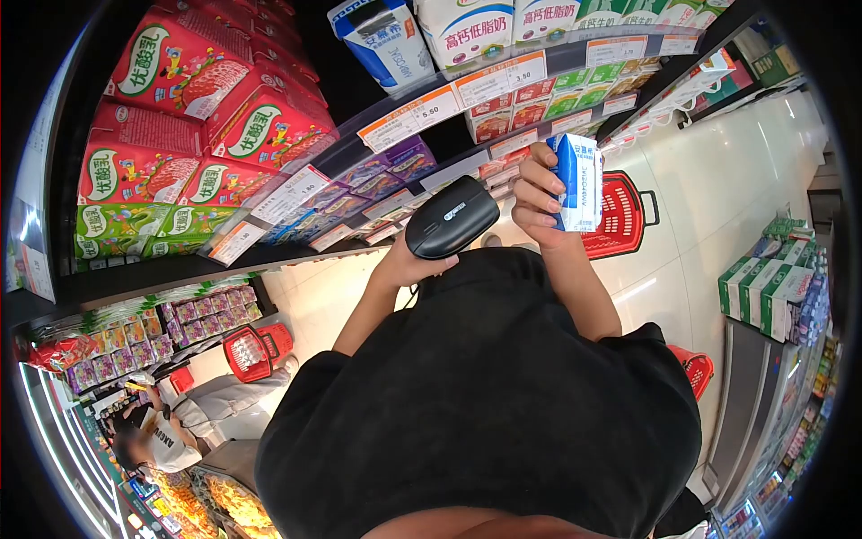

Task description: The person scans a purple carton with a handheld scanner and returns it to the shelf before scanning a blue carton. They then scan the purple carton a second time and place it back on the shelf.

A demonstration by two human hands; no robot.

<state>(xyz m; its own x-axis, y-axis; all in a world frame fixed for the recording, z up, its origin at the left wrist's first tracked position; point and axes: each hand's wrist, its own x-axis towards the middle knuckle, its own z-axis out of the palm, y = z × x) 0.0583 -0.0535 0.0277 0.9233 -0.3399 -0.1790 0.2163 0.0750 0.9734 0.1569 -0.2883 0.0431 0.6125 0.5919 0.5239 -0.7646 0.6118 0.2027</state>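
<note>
Dairy shelves [341,162] lined the far left of a supermarket aisle [709,180]. The left hand [409,262] gripped a black handheld scanner [453,217]; to its right, the right hand [541,205] clasped a blue-and-white Ambrosial carton [579,184].

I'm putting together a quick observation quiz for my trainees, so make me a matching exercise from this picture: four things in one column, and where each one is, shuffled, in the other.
Things
1. Black handheld device
2. Blue-and-white carton
3. Red basket with black handle
4. Pink strawberry cartons

Places
A. On the floor
B. In the right hand
C. Stacked on a shelf
D. In the left hand

Pairs: 1-D, 2-B, 3-A, 4-C
</note>
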